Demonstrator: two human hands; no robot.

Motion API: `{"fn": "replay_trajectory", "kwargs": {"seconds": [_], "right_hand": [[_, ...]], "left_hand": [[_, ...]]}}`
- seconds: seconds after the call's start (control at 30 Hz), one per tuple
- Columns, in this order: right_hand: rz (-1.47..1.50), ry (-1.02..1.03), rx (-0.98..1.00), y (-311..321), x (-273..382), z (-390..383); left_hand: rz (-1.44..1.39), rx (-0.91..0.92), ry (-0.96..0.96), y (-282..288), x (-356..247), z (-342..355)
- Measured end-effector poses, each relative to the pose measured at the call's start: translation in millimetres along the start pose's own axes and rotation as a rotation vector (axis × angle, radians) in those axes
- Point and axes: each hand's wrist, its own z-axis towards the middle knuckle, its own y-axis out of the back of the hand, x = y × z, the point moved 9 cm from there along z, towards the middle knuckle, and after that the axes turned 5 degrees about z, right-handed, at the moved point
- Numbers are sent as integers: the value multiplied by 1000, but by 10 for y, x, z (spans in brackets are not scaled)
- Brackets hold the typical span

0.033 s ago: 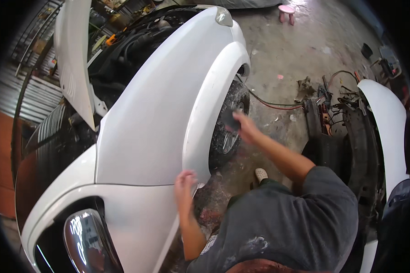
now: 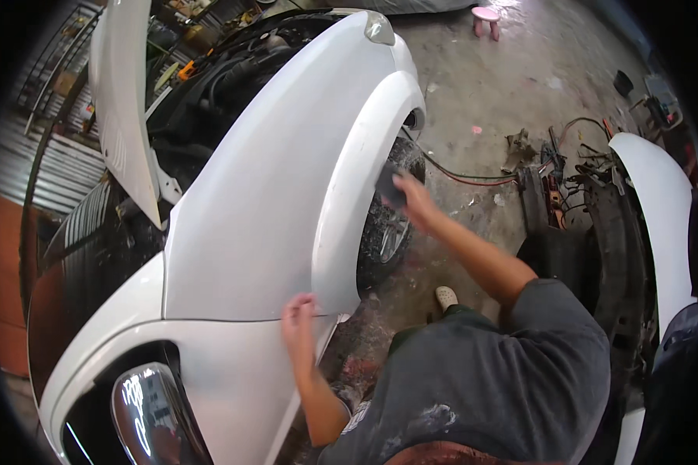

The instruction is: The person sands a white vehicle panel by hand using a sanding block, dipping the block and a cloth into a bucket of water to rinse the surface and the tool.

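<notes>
A car's light grey front fender (image 2: 256, 170) fills the middle, with a glossy white wheel-arch trim (image 2: 349, 170) along its right edge. My right hand (image 2: 417, 203) grips a dark, flat pad (image 2: 392, 186) that looks like a sanding block, beside the arch trim and in front of the tyre (image 2: 376, 240). Whether the pad touches the trim is hard to tell. Over the seam between fender and front door (image 2: 233, 364) is my left hand (image 2: 298, 314), its fingers loosely bent and slightly apart, nothing visible in them.
The hood (image 2: 124, 116) stands raised over the engine bay (image 2: 233, 85). Lower left is the side mirror (image 2: 147, 411). To the right, dark dismantled car parts (image 2: 558, 256) and a loose white panel (image 2: 651, 186) lie near a hose (image 2: 473, 182). A pink stool (image 2: 485, 22) stands far off.
My right hand has moved slightly up with the pad, closer to the arch trim. My left hand has shifted a little left, toward the door seam.
</notes>
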Motion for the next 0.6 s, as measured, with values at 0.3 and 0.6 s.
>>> {"fn": "replay_trajectory", "kwargs": {"seconds": [0.3,0.6], "right_hand": [[-922,848,23,-1815,-475,437],[-1164,708,-247,-1357,506,1480]], "left_hand": [[-77,-311,-341,1148,-889,454],[-73,9,-245,830,-1130,645]]}}
